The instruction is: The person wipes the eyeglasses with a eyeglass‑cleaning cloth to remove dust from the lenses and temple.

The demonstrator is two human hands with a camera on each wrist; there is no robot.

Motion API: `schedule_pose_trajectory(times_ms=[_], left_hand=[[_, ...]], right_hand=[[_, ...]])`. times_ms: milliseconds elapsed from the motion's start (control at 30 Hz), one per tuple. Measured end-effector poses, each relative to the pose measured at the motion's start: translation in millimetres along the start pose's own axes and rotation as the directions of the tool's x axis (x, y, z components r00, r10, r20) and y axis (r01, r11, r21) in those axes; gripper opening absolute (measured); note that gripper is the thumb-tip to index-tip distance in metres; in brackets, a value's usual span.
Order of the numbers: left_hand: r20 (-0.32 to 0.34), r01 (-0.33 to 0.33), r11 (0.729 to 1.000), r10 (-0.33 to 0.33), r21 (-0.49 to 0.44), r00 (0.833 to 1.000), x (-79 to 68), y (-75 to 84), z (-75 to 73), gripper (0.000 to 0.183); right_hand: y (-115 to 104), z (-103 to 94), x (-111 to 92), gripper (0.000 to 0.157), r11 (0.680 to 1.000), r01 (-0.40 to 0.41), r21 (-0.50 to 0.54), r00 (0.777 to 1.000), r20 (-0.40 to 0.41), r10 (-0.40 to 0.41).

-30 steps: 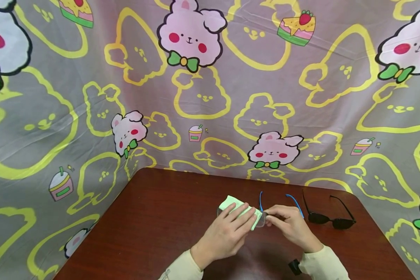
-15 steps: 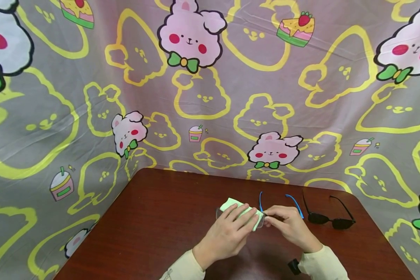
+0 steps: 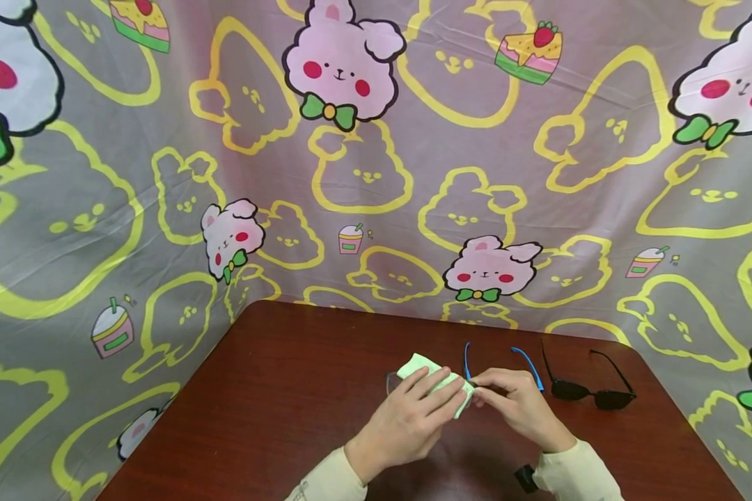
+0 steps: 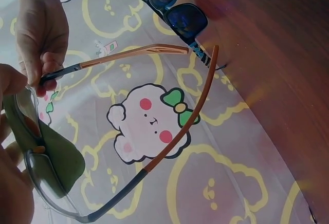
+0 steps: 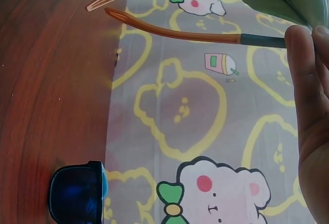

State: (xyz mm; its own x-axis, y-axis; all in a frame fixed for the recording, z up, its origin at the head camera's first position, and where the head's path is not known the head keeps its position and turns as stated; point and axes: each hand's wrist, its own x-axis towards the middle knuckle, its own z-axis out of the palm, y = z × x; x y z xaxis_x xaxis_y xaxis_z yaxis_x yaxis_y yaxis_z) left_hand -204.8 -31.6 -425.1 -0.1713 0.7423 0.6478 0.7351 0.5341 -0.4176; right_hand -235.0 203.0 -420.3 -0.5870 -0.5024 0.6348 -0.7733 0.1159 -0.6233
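My left hand (image 3: pixel 407 421) pinches a light green cloth (image 3: pixel 418 363) over the front of a pair of clear-lens eyeglasses, fingers on the outer side. In the left wrist view the cloth (image 4: pixel 64 157) wraps the lenses, and the glasses' brown-tipped temple arms (image 4: pixel 177 139) extend away unfolded. My right hand (image 3: pixel 523 403) grips the frame's right end at the hinge between thumb and fingers. From the right wrist, one temple arm (image 5: pixel 190 35) runs out from those fingers. The cloth and left fingers hide most of the lenses.
Blue-armed glasses (image 3: pixel 529 364) lie behind my right hand, partly covered by it. Black sunglasses (image 3: pixel 570 391) rest with arms unfolded farther right on the brown table (image 3: pixel 276 390). A printed cloth backdrop (image 3: pixel 376 271) rises behind and along both sides.
The cloth, with my left hand's fingers, has slid slightly right and down along the lenses, baring more of the left lens rim. My right hand stays nearly still.
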Motion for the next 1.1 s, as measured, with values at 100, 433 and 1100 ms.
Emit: schedule_pose_trajectory(times_ms=[100, 433, 1100], left_hand=[[-0.004, -0.016, 1.000, 0.016, 0.000, 1.000, -0.9, 0.3, -0.5, 0.045], [-0.022, -0.052, 0.999, 0.052, 0.000, 0.998, -4.5, -1.9, -5.1, 0.042], [-0.107, 0.154, 0.986, -0.161, -0.068, 0.981, -22.9, -15.5, -4.9, 0.043]], right_hand=[[1.2, -0.7, -0.6, 0.029, 1.000, -0.003, 0.001, 1.000, 0.004, 0.003], [-12.8, -2.2, 3.6, 0.024, 0.999, -0.049, -0.010, 0.999, -0.007, 0.049], [-30.8, -4.5, 7.8, 0.021, 0.999, -0.037, -0.025, 0.997, -0.067, 0.035]])
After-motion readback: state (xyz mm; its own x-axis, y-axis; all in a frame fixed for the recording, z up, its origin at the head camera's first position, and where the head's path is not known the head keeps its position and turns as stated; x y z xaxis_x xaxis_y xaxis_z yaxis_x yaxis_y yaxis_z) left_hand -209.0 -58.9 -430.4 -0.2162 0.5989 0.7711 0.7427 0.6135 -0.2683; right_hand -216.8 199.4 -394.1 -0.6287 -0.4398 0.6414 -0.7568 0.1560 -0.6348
